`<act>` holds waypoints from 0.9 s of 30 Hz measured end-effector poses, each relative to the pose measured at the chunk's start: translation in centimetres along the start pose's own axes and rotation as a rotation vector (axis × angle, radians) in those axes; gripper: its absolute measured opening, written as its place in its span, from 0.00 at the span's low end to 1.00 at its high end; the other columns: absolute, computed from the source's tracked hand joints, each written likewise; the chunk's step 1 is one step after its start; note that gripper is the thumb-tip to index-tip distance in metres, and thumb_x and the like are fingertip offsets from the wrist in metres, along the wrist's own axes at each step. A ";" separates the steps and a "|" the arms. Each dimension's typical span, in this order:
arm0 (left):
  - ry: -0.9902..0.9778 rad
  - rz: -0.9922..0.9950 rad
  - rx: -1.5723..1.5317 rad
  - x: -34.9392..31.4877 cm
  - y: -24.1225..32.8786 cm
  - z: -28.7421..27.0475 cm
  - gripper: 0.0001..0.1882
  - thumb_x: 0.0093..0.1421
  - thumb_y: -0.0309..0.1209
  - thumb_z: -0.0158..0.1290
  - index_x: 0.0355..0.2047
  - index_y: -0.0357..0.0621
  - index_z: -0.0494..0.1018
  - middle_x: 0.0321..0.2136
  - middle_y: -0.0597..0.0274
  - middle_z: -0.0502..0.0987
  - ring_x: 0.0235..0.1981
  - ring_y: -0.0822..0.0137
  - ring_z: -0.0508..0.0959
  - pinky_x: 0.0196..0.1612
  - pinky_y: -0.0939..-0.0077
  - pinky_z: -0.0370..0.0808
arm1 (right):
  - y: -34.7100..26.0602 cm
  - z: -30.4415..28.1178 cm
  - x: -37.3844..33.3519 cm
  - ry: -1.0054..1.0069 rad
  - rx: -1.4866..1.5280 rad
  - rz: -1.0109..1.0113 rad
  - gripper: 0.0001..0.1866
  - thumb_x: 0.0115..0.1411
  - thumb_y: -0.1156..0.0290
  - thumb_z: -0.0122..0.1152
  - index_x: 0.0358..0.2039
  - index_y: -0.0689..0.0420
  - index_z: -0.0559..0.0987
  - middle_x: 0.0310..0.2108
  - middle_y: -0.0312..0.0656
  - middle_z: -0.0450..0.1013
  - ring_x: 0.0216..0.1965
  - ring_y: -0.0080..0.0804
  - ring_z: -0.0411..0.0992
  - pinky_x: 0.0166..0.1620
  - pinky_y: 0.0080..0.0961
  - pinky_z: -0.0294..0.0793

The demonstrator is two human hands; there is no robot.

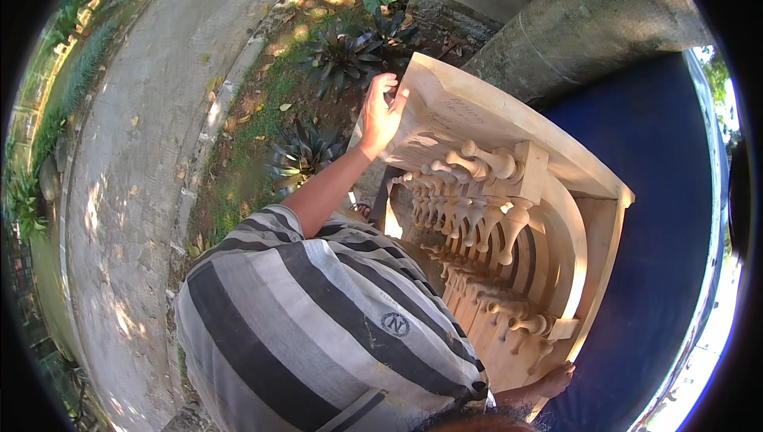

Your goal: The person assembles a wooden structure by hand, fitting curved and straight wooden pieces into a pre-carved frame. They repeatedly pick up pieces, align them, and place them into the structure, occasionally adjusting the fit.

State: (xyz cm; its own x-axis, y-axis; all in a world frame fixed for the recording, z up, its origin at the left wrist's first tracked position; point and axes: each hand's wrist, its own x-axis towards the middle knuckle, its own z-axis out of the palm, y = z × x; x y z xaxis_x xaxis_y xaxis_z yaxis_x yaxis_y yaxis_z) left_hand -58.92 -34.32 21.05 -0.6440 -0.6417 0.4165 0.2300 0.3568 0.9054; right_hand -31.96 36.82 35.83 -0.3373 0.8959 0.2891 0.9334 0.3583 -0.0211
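Observation:
A large unpainted wooden furniture piece point(477, 106) stands tilted in front of me. It has a broad flat panel, curved slats and rows of turned wooden spindles point(509, 233). My left hand point(383, 114) is at the panel's upper left edge, thumb on the panel side and fingers curled, gripping it. Low on the right, my right hand point(554, 382) curls at the bottom edge of the same piece; its fingers are partly hidden. My striped shirt covers the lower middle of the view. Pencil marks show on the panel.
A thick tree trunk point(588, 23) leans close behind the furniture piece. Dark blue sheeting point(644, 217) spreads along the right. Dark-leaved plants point(340, 54) grow in a bed on the left, bordered by a kerb and a concrete path point(143, 130).

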 end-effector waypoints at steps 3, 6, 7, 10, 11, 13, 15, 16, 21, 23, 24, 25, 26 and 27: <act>-0.136 -0.044 -0.106 2.1 -1.6 0.6 0.23 0.63 0.30 0.65 0.56 0.39 0.71 0.45 0.54 0.81 0.44 0.64 0.82 0.50 0.68 0.77 | -0.4 -0.4 -0.5 -0.045 0.007 -0.024 0.34 0.69 0.39 0.38 0.53 0.48 0.84 0.52 0.47 0.80 0.53 0.53 0.76 0.56 0.50 0.73; -0.286 -0.192 -0.352 3.4 -3.1 1.4 0.20 0.63 0.29 0.65 0.53 0.38 0.75 0.45 0.59 0.83 0.44 0.71 0.80 0.50 0.72 0.76 | 0.5 0.7 0.7 -0.030 0.022 -0.017 0.34 0.68 0.39 0.37 0.54 0.48 0.84 0.52 0.47 0.80 0.54 0.54 0.76 0.56 0.50 0.73; -0.347 -0.239 -0.353 3.6 -3.8 1.3 0.19 0.63 0.29 0.65 0.53 0.37 0.75 0.46 0.59 0.82 0.45 0.71 0.80 0.51 0.73 0.76 | 1.3 1.1 1.3 -0.014 0.028 -0.010 0.34 0.68 0.39 0.37 0.54 0.48 0.84 0.52 0.47 0.80 0.54 0.54 0.76 0.56 0.50 0.73; -0.436 -0.304 -0.385 4.4 -4.7 0.6 0.15 0.65 0.29 0.63 0.49 0.36 0.78 0.45 0.60 0.83 0.47 0.73 0.79 0.53 0.75 0.75 | 1.0 1.7 1.3 -0.033 0.047 0.001 0.34 0.68 0.39 0.38 0.54 0.48 0.83 0.51 0.47 0.80 0.54 0.54 0.76 0.56 0.50 0.73; -0.447 -0.293 -0.418 4.5 -4.9 0.6 0.15 0.65 0.29 0.63 0.50 0.36 0.78 0.45 0.60 0.83 0.47 0.73 0.79 0.52 0.75 0.75 | 0.9 1.4 1.3 -0.028 0.042 0.000 0.34 0.68 0.39 0.38 0.54 0.48 0.83 0.51 0.47 0.80 0.54 0.54 0.76 0.56 0.50 0.73; -0.463 -0.270 -0.485 4.7 -5.3 0.5 0.16 0.65 0.28 0.63 0.51 0.36 0.78 0.44 0.60 0.83 0.46 0.73 0.79 0.52 0.75 0.75 | 0.7 0.7 1.0 -0.017 0.033 -0.005 0.33 0.68 0.40 0.39 0.55 0.49 0.83 0.52 0.48 0.80 0.54 0.54 0.76 0.56 0.50 0.73; -0.494 -0.292 -0.491 5.0 -5.3 0.0 0.16 0.64 0.28 0.63 0.51 0.36 0.78 0.44 0.61 0.83 0.46 0.73 0.79 0.52 0.75 0.75 | -0.2 0.1 -0.1 -0.046 0.034 -0.002 0.33 0.68 0.39 0.40 0.55 0.49 0.83 0.52 0.48 0.80 0.54 0.55 0.76 0.56 0.50 0.73; -0.508 -0.303 -0.494 5.2 -5.2 -0.2 0.17 0.64 0.28 0.63 0.51 0.36 0.78 0.44 0.61 0.83 0.46 0.73 0.79 0.52 0.75 0.75 | -0.8 -0.2 -0.3 -0.061 0.035 -0.002 0.33 0.68 0.39 0.40 0.55 0.49 0.83 0.52 0.49 0.80 0.54 0.55 0.76 0.56 0.50 0.73; -0.527 -0.256 -0.438 5.2 -5.4 0.1 0.15 0.63 0.28 0.64 0.49 0.36 0.78 0.42 0.63 0.83 0.44 0.75 0.78 0.51 0.76 0.75 | 0.8 0.3 0.8 -0.065 -0.032 -0.052 0.33 0.69 0.39 0.41 0.54 0.49 0.83 0.51 0.50 0.80 0.52 0.56 0.77 0.55 0.51 0.74; -0.517 -0.245 -0.413 5.2 -5.8 0.1 0.14 0.63 0.28 0.64 0.48 0.37 0.79 0.41 0.64 0.83 0.42 0.76 0.78 0.50 0.76 0.75 | 0.6 0.5 0.9 -0.055 -0.034 -0.047 0.33 0.69 0.39 0.41 0.54 0.50 0.83 0.51 0.49 0.80 0.52 0.56 0.77 0.54 0.51 0.74; -0.517 -0.239 -0.388 5.3 -5.9 0.1 0.14 0.63 0.28 0.64 0.47 0.37 0.79 0.40 0.64 0.83 0.42 0.76 0.78 0.49 0.76 0.75 | 0.5 0.5 0.7 -0.048 -0.030 -0.047 0.33 0.69 0.39 0.40 0.54 0.50 0.84 0.51 0.49 0.80 0.52 0.56 0.77 0.54 0.52 0.74; -0.518 -0.234 -0.363 5.3 -6.0 0.2 0.13 0.63 0.28 0.64 0.47 0.38 0.79 0.40 0.64 0.83 0.41 0.76 0.77 0.48 0.76 0.75 | 0.4 0.4 0.5 -0.041 -0.026 -0.046 0.33 0.68 0.39 0.40 0.54 0.50 0.84 0.51 0.49 0.80 0.52 0.56 0.77 0.54 0.52 0.75; -0.515 -0.223 -0.332 5.3 -6.1 0.2 0.13 0.63 0.28 0.64 0.47 0.38 0.79 0.40 0.64 0.83 0.41 0.76 0.77 0.48 0.76 0.75 | 0.3 0.2 0.3 -0.045 -0.028 -0.046 0.33 0.68 0.39 0.41 0.54 0.50 0.84 0.52 0.49 0.80 0.52 0.56 0.77 0.54 0.52 0.74; -0.512 -0.213 -0.301 5.3 -6.2 0.2 0.13 0.63 0.28 0.64 0.46 0.38 0.79 0.39 0.64 0.83 0.40 0.76 0.77 0.47 0.75 0.75 | 0.1 0.1 0.1 -0.049 -0.029 -0.046 0.33 0.68 0.39 0.41 0.54 0.50 0.84 0.52 0.49 0.80 0.53 0.55 0.77 0.54 0.52 0.74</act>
State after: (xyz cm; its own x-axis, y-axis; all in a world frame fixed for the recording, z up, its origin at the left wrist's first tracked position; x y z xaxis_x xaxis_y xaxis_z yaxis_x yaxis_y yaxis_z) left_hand -63.94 -39.78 17.64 -0.9487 -0.2450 0.2001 0.2057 0.0027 0.9786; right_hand -31.89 36.98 35.81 -0.3851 0.8906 0.2421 0.9196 0.3923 0.0196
